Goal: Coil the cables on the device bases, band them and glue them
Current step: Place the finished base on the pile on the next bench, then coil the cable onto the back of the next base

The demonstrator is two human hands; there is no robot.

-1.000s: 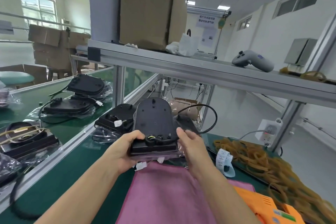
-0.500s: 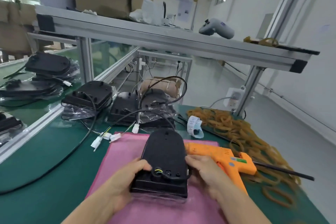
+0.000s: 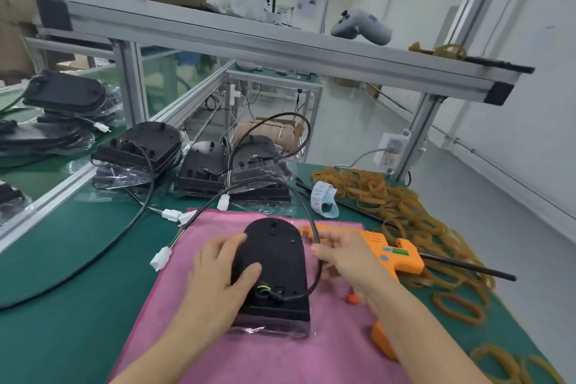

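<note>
Left hand (image 3: 218,277) lies flat-fingered on the base (image 3: 271,271), right hand (image 3: 346,259) pinches the cable (image 3: 313,229); best wind tight loops while pressing down firmly.

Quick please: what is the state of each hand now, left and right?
Left hand: open, fingers resting on the black device base.
Right hand: pinching the base's black cable.
</note>
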